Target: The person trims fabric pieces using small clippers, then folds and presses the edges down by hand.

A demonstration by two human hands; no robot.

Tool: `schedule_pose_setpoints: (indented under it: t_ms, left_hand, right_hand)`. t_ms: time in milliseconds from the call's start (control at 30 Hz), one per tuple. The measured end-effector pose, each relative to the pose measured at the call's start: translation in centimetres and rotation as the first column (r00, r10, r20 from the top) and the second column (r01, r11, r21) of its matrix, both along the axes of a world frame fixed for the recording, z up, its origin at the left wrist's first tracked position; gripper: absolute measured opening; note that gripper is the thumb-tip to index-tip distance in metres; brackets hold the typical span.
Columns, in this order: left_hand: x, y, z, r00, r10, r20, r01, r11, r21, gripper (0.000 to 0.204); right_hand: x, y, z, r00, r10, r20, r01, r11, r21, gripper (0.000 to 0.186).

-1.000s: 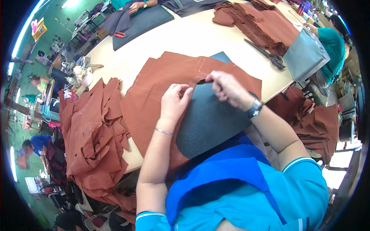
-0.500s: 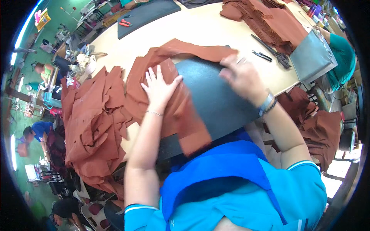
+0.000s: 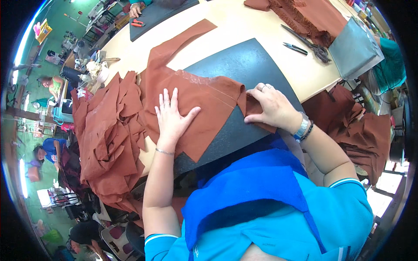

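Observation:
A reddish-brown sheet of material (image 3: 198, 122), with pale lines on it, lies over a dark board (image 3: 244, 56); a narrow arm of it reaches toward the back. My left hand (image 3: 172, 119) rests flat on the sheet, fingers spread. My right hand (image 3: 272, 108) has its thumb and fingers on a folded part at the sheet's right side, pinching it over the board. A loose heap of similar brown pieces (image 3: 106, 130) lies just left of the sheet.
Large dark scissors (image 3: 313, 50), small snips (image 3: 294, 48) and a grey metal block (image 3: 355, 50) sit at back right. Orange-handled cutters (image 3: 138, 23) lie on another board. More brown material (image 3: 361, 143) hangs at right. Co-workers (image 3: 389, 65) are around the table and room.
The brown sheet has shifted and turned, uncovering more board at the back. My left hand opened flat onto it; my right hand came down to the sheet's right edge.

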State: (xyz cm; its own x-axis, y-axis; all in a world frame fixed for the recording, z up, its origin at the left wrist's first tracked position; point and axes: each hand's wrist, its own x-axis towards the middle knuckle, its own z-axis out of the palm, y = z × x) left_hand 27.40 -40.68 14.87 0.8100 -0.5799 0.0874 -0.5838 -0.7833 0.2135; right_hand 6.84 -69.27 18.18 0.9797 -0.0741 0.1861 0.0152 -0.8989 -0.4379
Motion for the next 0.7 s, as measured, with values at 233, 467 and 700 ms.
schedule_pose_setpoints:
  t_ms: [233,467,700]
  left_hand:
    - [-7.7,-1.1,8.1,0.963,-0.016,-0.269,0.139,0.883,0.448,0.124]
    - [-2.8,-9.6,2.8,0.667,-0.745,0.024,0.702,0.617,-0.355,0.059]
    - [-3.0,-12.8,0.8,0.752,-0.656,0.060,0.647,0.720,-0.250,0.050]
  right_hand:
    - [0.8,-10.4,3.2,0.969,0.031,-0.245,0.039,0.960,0.278,0.026]
    - [3.1,-11.4,11.1,0.975,0.202,-0.090,-0.189,0.973,0.132,0.033]
    - [5.1,-9.6,9.0,0.970,0.043,0.237,-0.013,0.992,-0.126,0.029]
